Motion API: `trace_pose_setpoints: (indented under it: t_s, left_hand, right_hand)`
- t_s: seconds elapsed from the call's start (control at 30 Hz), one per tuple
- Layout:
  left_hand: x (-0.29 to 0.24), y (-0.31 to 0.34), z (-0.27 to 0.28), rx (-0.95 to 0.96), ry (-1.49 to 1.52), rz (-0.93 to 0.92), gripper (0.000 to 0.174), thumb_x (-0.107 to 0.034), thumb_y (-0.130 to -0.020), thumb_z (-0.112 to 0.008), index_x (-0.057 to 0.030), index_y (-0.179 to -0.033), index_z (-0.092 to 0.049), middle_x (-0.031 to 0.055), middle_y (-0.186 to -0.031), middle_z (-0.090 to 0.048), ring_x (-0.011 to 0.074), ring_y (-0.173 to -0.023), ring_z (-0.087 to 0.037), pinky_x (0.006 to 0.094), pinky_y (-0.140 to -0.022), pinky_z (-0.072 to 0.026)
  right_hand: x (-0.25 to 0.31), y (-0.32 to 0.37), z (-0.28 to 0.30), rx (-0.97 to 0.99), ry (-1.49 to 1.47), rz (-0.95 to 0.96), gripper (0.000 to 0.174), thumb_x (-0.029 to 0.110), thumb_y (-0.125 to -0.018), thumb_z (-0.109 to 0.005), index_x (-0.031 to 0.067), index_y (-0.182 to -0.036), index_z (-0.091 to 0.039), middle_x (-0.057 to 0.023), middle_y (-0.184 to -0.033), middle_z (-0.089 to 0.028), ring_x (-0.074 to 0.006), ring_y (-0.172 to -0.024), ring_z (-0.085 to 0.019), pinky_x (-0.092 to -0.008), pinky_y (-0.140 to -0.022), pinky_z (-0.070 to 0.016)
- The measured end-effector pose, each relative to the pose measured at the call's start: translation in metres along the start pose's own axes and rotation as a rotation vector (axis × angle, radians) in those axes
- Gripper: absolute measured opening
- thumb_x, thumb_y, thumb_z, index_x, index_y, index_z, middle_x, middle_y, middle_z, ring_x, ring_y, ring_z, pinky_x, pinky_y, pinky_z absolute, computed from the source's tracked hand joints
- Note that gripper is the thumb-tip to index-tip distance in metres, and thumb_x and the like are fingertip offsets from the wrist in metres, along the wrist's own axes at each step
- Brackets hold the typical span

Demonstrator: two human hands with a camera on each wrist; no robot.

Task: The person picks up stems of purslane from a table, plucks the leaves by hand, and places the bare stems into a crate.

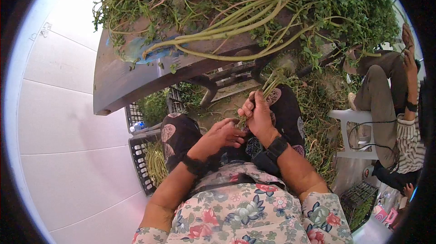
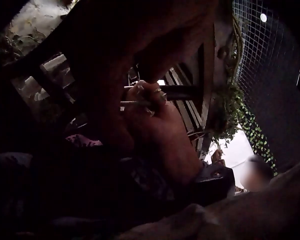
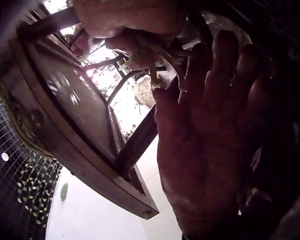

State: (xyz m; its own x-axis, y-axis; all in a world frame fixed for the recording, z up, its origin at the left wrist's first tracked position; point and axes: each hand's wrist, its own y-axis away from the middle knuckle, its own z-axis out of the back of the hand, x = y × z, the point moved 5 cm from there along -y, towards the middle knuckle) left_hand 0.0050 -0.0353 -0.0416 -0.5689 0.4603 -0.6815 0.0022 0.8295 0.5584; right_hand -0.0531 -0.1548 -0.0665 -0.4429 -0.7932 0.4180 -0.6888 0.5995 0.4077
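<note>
My right hand (image 1: 261, 114) grips a small bunch of green stems (image 1: 271, 83) above my lap, thumb up along them, leafy ends pointing away. The cut stem ends (image 3: 181, 82) stick out below that fist in the right wrist view. Just beside them is my left hand (image 1: 222, 134), palm turned toward the stems. Its fingers (image 3: 225, 55) are fairly straight, with the thumb right by the stem ends. In the dark left wrist view the right hand (image 2: 157, 127) shows curled around the pale stems.
A wooden table (image 1: 113, 76) heaped with leafy greens (image 1: 340, 3) stands ahead; long stems (image 1: 218, 30) lie near its edge. At left on the floor is a black crate (image 1: 138, 162) of stems. A person sits at right beside a white stool (image 1: 356, 117).
</note>
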Motion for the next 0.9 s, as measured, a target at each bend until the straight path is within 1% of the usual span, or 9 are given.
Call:
trace_pose_setpoints:
  t_s: [0.07, 0.17, 0.27, 0.37, 0.57, 0.67, 0.77, 0.87, 0.9]
  left_hand:
    - [0.003, -0.001, 0.003, -0.040, -0.017, 0.032, 0.040, -0.033, -0.093, -0.043, -0.0023, -0.119, -0.043, 0.0135, -0.101, -0.060, 0.0211, -0.084, -0.061, 0.0316, -0.075, -0.0511]
    - [0.004, -0.002, 0.000, 0.031, -0.150, 0.064, 0.041, -0.037, -0.094, -0.040, 0.0004, -0.109, -0.049, 0.0138, -0.098, -0.061, 0.0213, -0.083, -0.061, 0.0315, -0.074, -0.0515]
    - [0.002, -0.001, -0.006, 0.033, -0.224, 0.072, 0.038, -0.035, -0.093, -0.042, 0.0006, -0.104, -0.052, 0.0136, -0.094, -0.062, 0.0201, -0.081, -0.062, 0.0312, -0.073, -0.0519]
    - [0.000, -0.001, -0.008, -0.022, -0.207, 0.086, 0.034, -0.031, -0.093, -0.044, 0.0002, -0.103, -0.052, 0.0132, -0.094, -0.062, 0.0191, -0.079, -0.062, 0.0301, -0.071, -0.0523]
    - [0.003, -0.003, 0.001, -0.005, -0.121, 0.005, 0.030, -0.025, -0.093, -0.045, -0.0001, -0.109, -0.051, 0.0126, -0.094, -0.063, 0.0196, -0.079, -0.063, 0.0295, -0.072, -0.0526]
    - [0.001, -0.006, 0.003, -0.005, -0.099, -0.034, 0.033, -0.027, -0.093, -0.045, 0.0000, -0.110, -0.050, 0.0134, -0.097, -0.062, 0.0206, -0.082, -0.063, 0.0314, -0.073, -0.0526]
    - [-0.002, -0.004, -0.004, 0.033, -0.063, -0.027, 0.035, -0.030, -0.093, -0.044, 0.0003, -0.110, -0.051, 0.0142, -0.099, -0.062, 0.0219, -0.084, -0.062, 0.0328, -0.073, -0.0525]
    - [-0.002, -0.002, -0.009, 0.026, -0.124, 0.093, 0.038, -0.033, -0.094, -0.042, 0.0002, -0.110, -0.050, 0.0145, -0.100, -0.061, 0.0230, -0.087, -0.062, 0.0337, -0.072, -0.0524]
    - [-0.002, -0.001, -0.009, 0.040, -0.137, 0.097, 0.038, -0.033, -0.094, -0.041, -0.0001, -0.111, -0.049, 0.0143, -0.100, -0.061, 0.0231, -0.086, -0.062, 0.0335, -0.072, -0.0524]
  right_hand:
    - [0.000, 0.000, 0.000, -0.021, 0.002, 0.009, 0.027, 0.038, -0.092, -0.046, 0.0125, -0.083, -0.047, 0.0022, -0.059, -0.036, -0.0106, -0.050, -0.033, -0.0301, -0.055, -0.0380]
    - [-0.003, 0.000, 0.000, 0.002, 0.036, 0.007, 0.027, 0.038, -0.092, -0.046, 0.0127, -0.083, -0.047, 0.0019, -0.059, -0.036, -0.0106, -0.050, -0.033, -0.0298, -0.055, -0.0374]
    - [-0.003, 0.000, 0.001, 0.046, 0.030, 0.003, 0.027, 0.038, -0.092, -0.046, 0.0126, -0.083, -0.046, 0.0017, -0.059, -0.036, -0.0107, -0.050, -0.033, -0.0301, -0.055, -0.0375]
    - [-0.003, 0.002, -0.002, 0.013, 0.027, -0.019, 0.027, 0.037, -0.092, -0.046, 0.0121, -0.083, -0.046, 0.0018, -0.059, -0.036, -0.0107, -0.050, -0.033, -0.0304, -0.055, -0.0378]
    - [-0.008, 0.004, -0.008, 0.086, 0.091, -0.074, 0.025, 0.035, -0.092, -0.047, 0.0109, -0.086, -0.047, 0.0013, -0.061, -0.038, -0.0122, -0.052, -0.037, -0.0313, -0.058, -0.0392]
    - [-0.010, 0.003, -0.007, 0.145, 0.107, -0.072, 0.030, 0.039, -0.091, -0.047, 0.0090, -0.087, -0.045, -0.0007, -0.066, -0.043, -0.0139, -0.054, -0.042, -0.0330, -0.059, -0.0447]
    - [-0.008, 0.004, -0.006, 0.039, 0.069, -0.065, 0.023, 0.033, -0.092, -0.047, 0.0106, -0.086, -0.047, 0.0006, -0.064, -0.041, -0.0135, -0.054, -0.042, -0.0330, -0.061, -0.0425]
    - [-0.002, 0.005, -0.008, 0.015, 0.107, 0.028, 0.023, 0.033, -0.093, -0.046, 0.0105, -0.086, -0.047, 0.0002, -0.065, -0.042, -0.0136, -0.055, -0.043, -0.0328, -0.061, -0.0428]
    - [-0.002, 0.005, -0.008, 0.030, 0.138, 0.048, 0.024, 0.033, -0.093, -0.045, 0.0103, -0.085, -0.047, 0.0001, -0.065, -0.042, -0.0135, -0.055, -0.043, -0.0328, -0.061, -0.0433]
